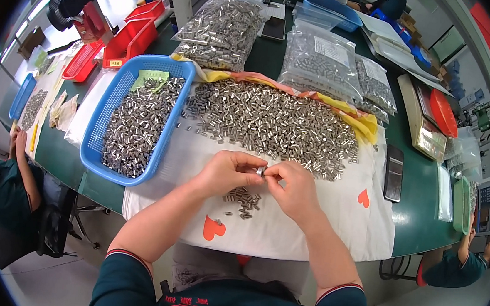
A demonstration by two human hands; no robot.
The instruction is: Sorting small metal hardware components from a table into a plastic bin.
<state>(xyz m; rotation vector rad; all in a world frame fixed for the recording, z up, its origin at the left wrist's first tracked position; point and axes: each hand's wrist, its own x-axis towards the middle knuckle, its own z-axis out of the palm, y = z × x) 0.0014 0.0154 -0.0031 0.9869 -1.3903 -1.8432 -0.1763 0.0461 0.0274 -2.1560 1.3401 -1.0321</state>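
Note:
My left hand (228, 172) and my right hand (292, 187) meet over a white cloth (308, 230) and pinch one small silver metal sleeve (260, 170) between their fingertips. Just below the hands lies a small cluster of the same sleeves (243, 200). A large heap of silver sleeves (271, 123) spreads across the cloth beyond my hands. To the left, a blue plastic basket (102, 117) holds many more sleeves.
Clear bags of sleeves (221, 30) (324, 60) lie at the back of the green table (422, 211). A dark phone (394, 172) and a scale (422, 120) sit to the right. Red trays (129, 38) stand far left. Other people sit at the left (0, 182), right and far side.

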